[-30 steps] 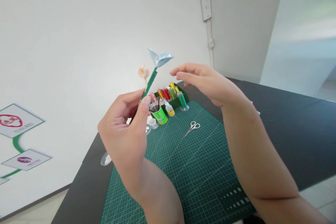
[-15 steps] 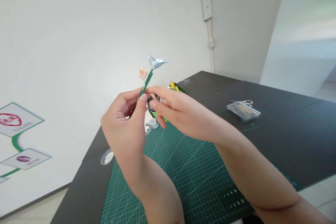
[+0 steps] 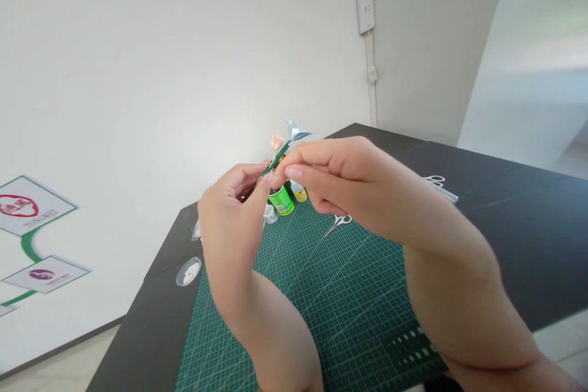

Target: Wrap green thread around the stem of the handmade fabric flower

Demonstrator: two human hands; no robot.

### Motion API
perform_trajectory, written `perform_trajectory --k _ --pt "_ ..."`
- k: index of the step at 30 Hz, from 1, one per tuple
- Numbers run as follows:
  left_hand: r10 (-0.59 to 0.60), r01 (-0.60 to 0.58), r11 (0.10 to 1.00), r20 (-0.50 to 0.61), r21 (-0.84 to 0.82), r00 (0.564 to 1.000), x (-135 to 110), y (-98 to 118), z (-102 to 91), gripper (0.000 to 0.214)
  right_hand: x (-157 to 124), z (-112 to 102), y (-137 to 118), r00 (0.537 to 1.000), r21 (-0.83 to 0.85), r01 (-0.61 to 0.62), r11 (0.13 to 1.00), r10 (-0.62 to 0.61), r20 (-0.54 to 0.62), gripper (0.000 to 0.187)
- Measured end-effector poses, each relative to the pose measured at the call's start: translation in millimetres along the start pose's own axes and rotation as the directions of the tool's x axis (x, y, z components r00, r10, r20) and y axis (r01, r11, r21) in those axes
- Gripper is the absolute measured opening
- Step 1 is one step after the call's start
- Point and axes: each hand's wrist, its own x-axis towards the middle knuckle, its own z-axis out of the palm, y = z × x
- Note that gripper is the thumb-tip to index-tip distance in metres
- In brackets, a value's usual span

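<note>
Green cutting mat (image 3: 331, 294) lies nearest us on the worktop (image 3: 528, 245). Above it, our left hand (image 3: 229, 220) and right hand (image 3: 349, 187) both have fingers closed on the flower stem (image 3: 274, 166). Too hard a twist could kink it or tear off the paper bloom (image 3: 295, 131) beyond.

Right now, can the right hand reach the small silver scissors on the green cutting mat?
Probably yes: the small silver scissors lie uncovered just below the right hand, though it is pinching the green paper stem.

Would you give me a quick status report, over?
Left hand pinches paper flower by green stem. Right hand pinches it higher up. Scissors on mat below, clear.
</note>
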Motion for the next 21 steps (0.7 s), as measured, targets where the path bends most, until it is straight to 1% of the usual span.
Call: perform_trajectory --k 2,5,8,11,12,16,18,21 --pt "-0.027 0.024 0.999 0.078 0.04 0.997 0 2 -0.1 0.012 -3 -5 -2 0.998 0.035 0.056 0.998 -0.055 -0.022 0.026" --pt "-0.069 0.046 0.992 0.208 0.114 0.976 -2 3 -1.1 0.014 -7 -10 -3 0.984 0.043 0.136 0.99 -0.131 -0.117 0.025" --pt "-0.086 0.022 0.981 0.333 0.192 0.939 -4 4 -2.7 0.015 -9 -14 -1 0.968 0.029 0.159 0.987 -0.15 -0.2 0.024" --pt "-0.083 -0.035 0.967 0.44 0.253 0.894 -7 5 -4.4 0.017 -9 -18 2 0.958 0.017 0.163 0.986 -0.154 -0.243 0.023" --pt "-0.075 -0.06 0.961 0.465 0.268 0.882 -9 6 -5.0 0.017 -8 -19 3 0.956 0.018 0.167 0.986 -0.157 -0.247 0.024" --pt "-0.025 -0.147 0.947 0.521 0.285 0.853 -16 11 -8.7 0.019 -1 -21 8 0.961 0.048 0.18 0.982 -0.165 -0.223 0.041" --pt "0.023 -0.198 0.942 0.536 0.271 0.844 -20 14 -11.5 0.02 3 -21 11 0.965 0.064 0.15 0.987 -0.132 -0.227 0.039" --pt "0.119 -0.283 0.932 0.546 0.227 0.829 -26 18 -16.3 0.018 8 -22 18 0.966 0.075 0.089 0.993 -0.068 -0.249 0.028"
